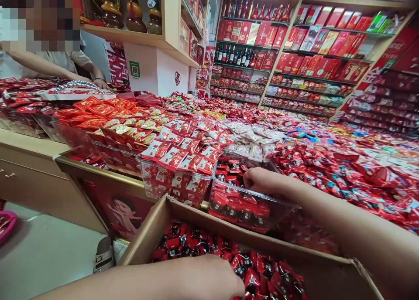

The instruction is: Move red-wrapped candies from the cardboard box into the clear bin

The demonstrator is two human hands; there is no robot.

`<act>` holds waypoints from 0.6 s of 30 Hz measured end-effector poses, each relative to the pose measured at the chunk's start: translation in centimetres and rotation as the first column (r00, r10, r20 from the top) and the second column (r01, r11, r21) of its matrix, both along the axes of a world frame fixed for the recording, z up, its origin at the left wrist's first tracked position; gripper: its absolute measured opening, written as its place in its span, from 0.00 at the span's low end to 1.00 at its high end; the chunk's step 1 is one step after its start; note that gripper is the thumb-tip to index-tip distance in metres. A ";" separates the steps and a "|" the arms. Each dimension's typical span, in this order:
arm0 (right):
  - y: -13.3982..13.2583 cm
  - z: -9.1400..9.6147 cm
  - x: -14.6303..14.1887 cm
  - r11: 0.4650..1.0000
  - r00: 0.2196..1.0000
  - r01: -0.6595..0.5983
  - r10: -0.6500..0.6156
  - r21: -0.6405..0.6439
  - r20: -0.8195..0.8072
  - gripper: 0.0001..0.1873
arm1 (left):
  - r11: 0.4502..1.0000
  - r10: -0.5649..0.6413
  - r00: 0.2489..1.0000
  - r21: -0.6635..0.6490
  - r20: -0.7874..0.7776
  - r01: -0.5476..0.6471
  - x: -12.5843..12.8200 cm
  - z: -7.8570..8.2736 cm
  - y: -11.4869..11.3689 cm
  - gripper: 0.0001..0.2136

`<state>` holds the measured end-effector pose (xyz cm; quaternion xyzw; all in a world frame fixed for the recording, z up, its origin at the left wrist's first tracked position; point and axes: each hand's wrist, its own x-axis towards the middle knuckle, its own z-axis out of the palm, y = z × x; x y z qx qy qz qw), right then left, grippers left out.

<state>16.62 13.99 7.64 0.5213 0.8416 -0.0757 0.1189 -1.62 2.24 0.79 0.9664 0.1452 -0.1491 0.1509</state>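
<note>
My left hand (209,280) is down in a cardboard box (157,230) of red and black wrapped candies (258,274), its fingers curled into the pile; what they grip is hidden. My right hand (262,181) reaches into a clear plastic bin (278,215) on the counter that holds the same red and black candies (238,204). Its fingers are bent down among the wrappers and hidden from view.
Clear bins of red-and-white packets (183,158) and orange-red packets (108,112) sit to the left. Heaps of wrapped sweets (343,165) cover the counter to the right. Shelves of red boxes and bottles (294,42) line the back wall. Another person (49,60) leans at the far left.
</note>
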 end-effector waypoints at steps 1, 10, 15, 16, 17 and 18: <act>-0.1 0.1 0.0 1.000 1.000 -0.009 0.009 -0.001 0.000 0.06 | 1.000 0.007 1.000 0.003 0.001 -0.007 0.0 -0.1 0.0 0.08; -0.6 0.4 -0.1 0.991 0.992 -0.115 0.111 0.072 0.062 0.10 | 0.997 0.077 0.997 -0.019 0.022 -0.076 0.0 -0.8 0.1 0.09; -0.3 0.0 0.0 0.981 0.986 -0.140 0.126 0.133 0.112 0.08 | 0.997 0.074 0.997 -0.017 0.001 -0.074 0.0 -0.9 0.1 0.09; -0.3 -0.1 0.0 0.979 0.984 -0.148 0.131 0.141 0.119 0.07 | 0.997 0.072 0.997 -0.015 -0.006 -0.072 0.0 -0.8 0.1 0.09; -0.3 0.0 0.1 0.976 0.983 -0.155 0.136 0.151 0.126 0.08 | 0.998 0.069 0.998 -0.014 -0.015 -0.069 0.0 -0.7 0.1 0.09; -0.3 0.0 0.2 0.973 0.981 -0.161 0.141 0.163 0.131 0.08 | 0.998 0.066 0.998 -0.010 -0.025 -0.066 0.1 -0.6 0.1 0.09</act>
